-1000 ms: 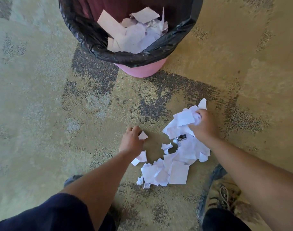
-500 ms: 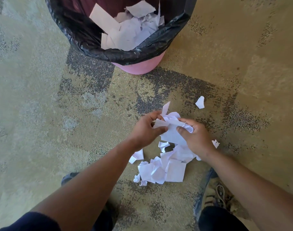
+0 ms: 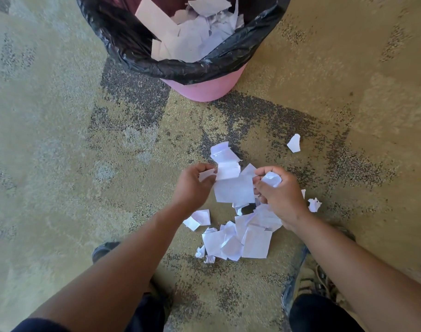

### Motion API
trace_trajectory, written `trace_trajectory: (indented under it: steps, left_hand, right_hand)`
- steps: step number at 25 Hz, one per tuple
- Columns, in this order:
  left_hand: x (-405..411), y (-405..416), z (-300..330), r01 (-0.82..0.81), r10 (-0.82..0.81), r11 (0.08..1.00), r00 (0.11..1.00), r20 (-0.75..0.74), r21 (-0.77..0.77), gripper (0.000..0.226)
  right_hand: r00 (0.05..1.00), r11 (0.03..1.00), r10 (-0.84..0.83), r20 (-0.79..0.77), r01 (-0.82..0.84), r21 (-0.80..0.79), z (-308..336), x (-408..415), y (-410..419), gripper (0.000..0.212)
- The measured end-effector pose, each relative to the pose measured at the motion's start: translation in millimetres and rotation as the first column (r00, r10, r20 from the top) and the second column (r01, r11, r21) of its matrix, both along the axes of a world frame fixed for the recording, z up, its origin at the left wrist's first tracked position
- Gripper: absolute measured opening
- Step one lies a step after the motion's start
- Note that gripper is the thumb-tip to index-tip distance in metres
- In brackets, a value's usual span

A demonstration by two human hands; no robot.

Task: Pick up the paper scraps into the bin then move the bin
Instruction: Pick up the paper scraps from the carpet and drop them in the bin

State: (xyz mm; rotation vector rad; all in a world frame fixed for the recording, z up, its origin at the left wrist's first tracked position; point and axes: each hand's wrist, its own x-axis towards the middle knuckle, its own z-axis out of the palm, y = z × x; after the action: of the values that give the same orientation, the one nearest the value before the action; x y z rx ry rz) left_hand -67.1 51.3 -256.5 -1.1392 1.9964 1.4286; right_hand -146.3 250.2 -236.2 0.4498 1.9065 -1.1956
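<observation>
At the centre of the frame the left hand (image 3: 192, 185) pinches the edge of a bunch of white paper scraps (image 3: 231, 185), thin, creased and torn to ragged edges, while the right hand (image 3: 280, 192) curls its fingers round a crumpled wad on the bunch's other side. Half a second ago both hands met over the bunch; they now sit slightly wider apart, with the sheets stretched between them. Below the hands a loose pile of scraps (image 3: 240, 238) lies on the mottled, speckled carpet (image 3: 60, 164), and single scraps lie apart at centre right (image 3: 294, 143) and just beside the right wrist (image 3: 314, 204). At the upper centre stands the round pink bin (image 3: 204, 88), lined with a glossy, wrinkled black bag (image 3: 123, 41) and holding many flat and crumpled paper pieces (image 3: 192, 37).
</observation>
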Motion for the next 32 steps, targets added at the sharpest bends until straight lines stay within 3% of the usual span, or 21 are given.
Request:
trace_trajectory:
  steps: [3, 6, 8, 10, 13, 15, 17, 19, 23, 26, 28, 30, 32]
  left_hand:
    - [5, 5, 17, -0.092, 0.094, 0.990, 0.996, -0.009, 0.103, 0.018]
    - [7, 6, 52, -0.200, 0.209, 0.972, 0.976, -0.062, 0.124, 0.017]
    - [4, 4, 82, -0.284, 0.304, 0.947, 0.942, -0.140, 0.147, 0.016]
    - [2, 0, 115, -0.304, 0.330, 0.942, 0.915, -0.234, 0.140, 0.015]
    - [-4, -9, 167, -0.225, 0.175, 0.973, 0.874, -0.454, -0.057, 0.013]
    - [-18, -18, 202, -0.206, 0.003, 0.947, 0.775, -0.632, -0.248, 0.018]
    - [-39, -34, 226, -0.208, -0.196, 0.886, 0.643, -0.740, -0.415, 0.021]
    - [-69, -60, 238, -0.203, -0.330, 0.816, 0.606, -0.724, -0.541, 0.015]
    - [-149, -114, 228, -0.008, -0.472, 0.713, 0.734, -0.488, -0.701, 0.018]
    - [-183, -138, 199, 0.173, -0.561, 0.661, 0.760, -0.328, -0.730, 0.029]
    - [-189, -147, 184, 0.300, -0.635, 0.602, 0.742, -0.216, -0.740, 0.040]
    - [-189, -150, 181, 0.341, -0.658, 0.567, 0.735, -0.163, -0.750, 0.048]
    - [-181, -141, 186, 0.262, -0.625, 0.601, 0.743, -0.240, -0.755, 0.041]
  right_hand:
    - [0.998, 0.998, -0.041, 0.052, 0.043, -0.054, 9, 6, -3, 0.004]
    - [0.992, 0.960, -0.110, 0.070, 0.124, -0.252, 31, 7, -10, 0.028]
    - [0.996, 0.942, -0.030, -0.090, -0.002, -0.334, 51, 6, -15, 0.030]
    - [0.944, 0.931, 0.097, -0.317, -0.198, -0.306, 70, 6, -24, 0.029]
    - [0.665, 0.917, 0.133, -0.735, -0.364, -0.164, 107, -4, -47, 0.022]
    - [0.468, 0.912, 0.039, -0.883, -0.379, -0.160, 140, -22, -66, 0.019]
    - [0.343, 0.908, -0.026, -0.939, -0.385, -0.166, 171, -45, -89, 0.018]
    - [0.332, 0.916, -0.024, -0.943, -0.370, -0.153, 190, -73, -113, 0.014]
    - [0.376, 0.946, 0.238, -0.895, -0.301, 0.125, 195, -136, -161, 0.018]
    - [0.410, 0.831, 0.536, -0.738, -0.409, 0.376, 182, -161, -188, 0.037]
    - [0.414, 0.759, 0.635, -0.652, -0.491, 0.427, 174, -168, -197, 0.037]
    - [0.401, 0.743, 0.650, -0.646, -0.515, 0.427, 169, -169, -199, 0.042]
    - [0.368, 0.817, 0.530, -0.765, -0.463, 0.343, 167, -160, -195, 0.030]
